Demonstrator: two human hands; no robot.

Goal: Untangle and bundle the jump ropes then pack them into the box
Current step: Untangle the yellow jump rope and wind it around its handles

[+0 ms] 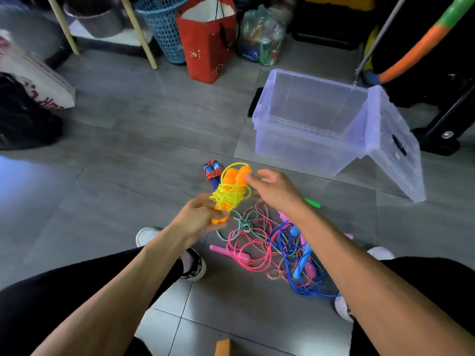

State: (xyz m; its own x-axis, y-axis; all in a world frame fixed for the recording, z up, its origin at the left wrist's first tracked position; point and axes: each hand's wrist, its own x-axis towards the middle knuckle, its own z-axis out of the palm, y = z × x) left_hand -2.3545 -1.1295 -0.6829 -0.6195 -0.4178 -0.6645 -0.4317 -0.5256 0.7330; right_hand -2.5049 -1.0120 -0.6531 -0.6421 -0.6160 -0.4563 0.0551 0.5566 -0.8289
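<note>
My left hand [199, 218] grips the lower end of two orange handles [232, 179] with yellow rope [230, 195] wound around them. My right hand [273, 187] touches the top of the handles with its fingertips, fingers loosely bent. A bundled rope with blue handles and red cord [213, 173] lies on the floor just behind. Below my hands a tangled pile lies on the tiles: pink rope [248, 249], blue rope [295, 255], green braided rope [244, 222] and a green handle [313, 202]. The clear plastic box [305, 147] stands open at the right, its lid [393, 142] leaning against it.
A red paper bag [205, 39], a blue mesh basket [164, 24] and a plastic sack [262, 34] stand along the back. A black bag [23, 116] sits at left, dark equipment at right. My shoes [190, 263] flank the pile. An orange object [223, 347] lies near the bottom edge.
</note>
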